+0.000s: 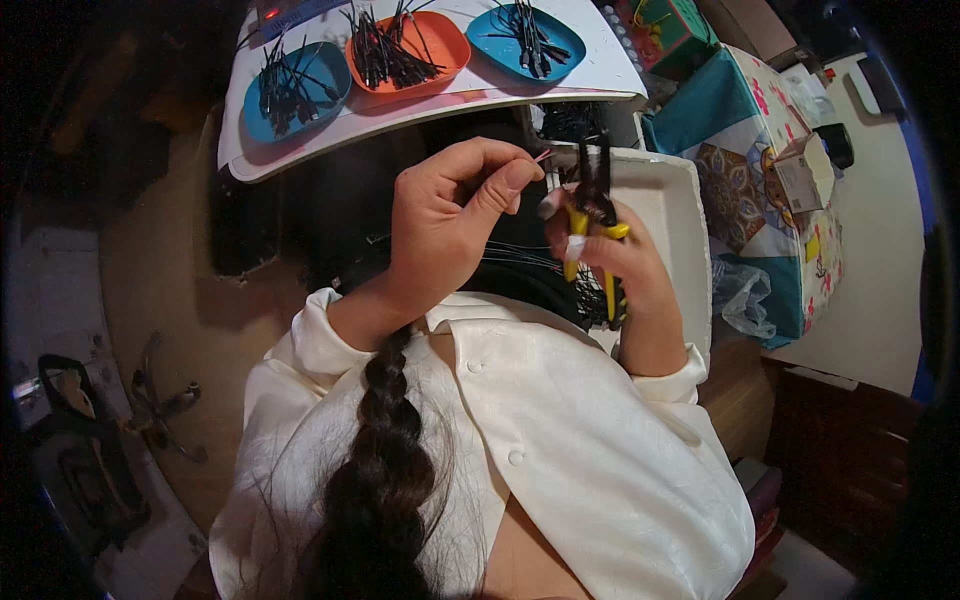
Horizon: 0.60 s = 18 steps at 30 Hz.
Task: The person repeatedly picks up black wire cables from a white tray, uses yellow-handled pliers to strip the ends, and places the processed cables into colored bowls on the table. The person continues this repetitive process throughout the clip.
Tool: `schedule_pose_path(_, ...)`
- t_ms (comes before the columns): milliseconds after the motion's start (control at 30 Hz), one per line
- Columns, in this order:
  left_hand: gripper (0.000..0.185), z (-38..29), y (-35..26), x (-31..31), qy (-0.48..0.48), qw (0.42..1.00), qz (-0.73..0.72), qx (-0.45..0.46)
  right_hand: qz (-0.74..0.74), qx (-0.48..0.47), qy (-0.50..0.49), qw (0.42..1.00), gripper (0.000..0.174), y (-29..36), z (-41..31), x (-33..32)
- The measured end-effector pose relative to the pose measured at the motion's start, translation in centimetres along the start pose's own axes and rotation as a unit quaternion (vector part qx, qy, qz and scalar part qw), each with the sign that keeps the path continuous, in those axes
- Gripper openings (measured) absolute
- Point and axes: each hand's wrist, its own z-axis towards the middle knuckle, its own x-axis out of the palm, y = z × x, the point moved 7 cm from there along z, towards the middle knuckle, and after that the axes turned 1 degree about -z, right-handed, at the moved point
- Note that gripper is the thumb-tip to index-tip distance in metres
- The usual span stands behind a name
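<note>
Between the thumb and forefinger of my left hand (pixel 457 210) is a thin wire end (pixel 543 155), pinkish at the tip; the rest of it is hidden by the fingers. Wire strippers or similar pliers (pixel 595 180) with dark jaws and yellow handles are in my right hand (pixel 630 247), jaws pointing up. That hand is blurred, and a white wrap shows on one finger. The jaws stand just right of the wire tip, apart from it. Below the hands, dark cables with thin wire ends (pixel 517 253) lie across my lap.
On the white table (pixel 315 163) ahead stand a left blue tray (pixel 255 124), an orange tray (pixel 452 49) and a right blue tray (pixel 487 37), each holding short black cables. A white foam box (pixel 694 225) is at my right, beside a patterned cloth (pixel 739 187) and a small carton (pixel 802 176).
</note>
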Motion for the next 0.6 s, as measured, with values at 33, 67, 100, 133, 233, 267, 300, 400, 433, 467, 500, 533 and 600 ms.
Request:
schedule_pose_path(33,0.012,0.0,0.1,0.1,0.010,1.000,-0.008,-0.008,0.015,0.013,0.039,0.999,0.040,-0.1,-0.2,1.0)
schedule_pose_path(67,0.013,0.0,0.3,0.1,0.012,1.000,-0.020,-0.014,0.042,0.019,0.043,0.998,0.040,-0.3,-0.3,1.5)
schedule_pose_path(100,0.013,0.0,0.4,0.2,0.017,0.999,-0.030,-0.022,0.054,0.040,0.047,0.997,0.041,-0.5,-0.5,1.9)
schedule_pose_path(133,0.013,0.0,0.6,0.2,0.021,0.999,-0.037,-0.032,0.069,0.058,0.055,0.994,0.041,-0.8,-0.8,2.5)
schedule_pose_path(233,0.014,0.0,1.1,0.3,0.019,0.993,-0.100,-0.061,0.116,0.079,0.066,0.988,0.043,-0.6,-1.0,3.6)
schedule_pose_path(267,0.013,0.0,1.0,0.3,0.013,0.996,-0.075,-0.045,0.116,0.077,0.055,0.989,0.040,-0.4,-1.2,3.8)
schedule_pose_path(300,0.013,0.0,0.8,0.2,0.011,0.998,-0.057,-0.034,0.104,0.088,0.042,0.990,0.039,-0.3,-1.2,3.9)
schedule_pose_path(400,0.012,0.0,0.5,0.1,0.004,1.000,-0.007,-0.008,0.095,0.093,0.042,0.990,0.033,0.3,-1.3,4.5)
schedule_pose_path(433,0.012,-0.1,0.4,0.1,0.003,1.000,0.002,-0.001,0.094,0.094,0.047,0.990,0.032,0.4,-1.3,4.6)
schedule_pose_path(467,0.012,-0.1,0.3,0.1,0.002,1.000,0.010,0.006,0.093,0.095,0.052,0.990,0.032,0.5,-1.4,4.7)
schedule_pose_path(500,0.012,-0.1,0.3,0.1,0.000,1.000,0.015,0.010,0.092,0.094,0.057,0.990,0.032,0.5,-1.4,4.7)
schedule_pose_path(533,0.012,-0.2,0.3,0.1,-0.001,1.000,0.019,0.014,0.089,0.096,0.058,0.990,0.032,0.5,-1.5,4.6)
schedule_pose_path(600,0.012,-0.1,0.2,0.1,-0.003,0.999,0.031,0.023,0.085,0.096,0.058,0.990,0.033,0.4,-1.6,4.5)
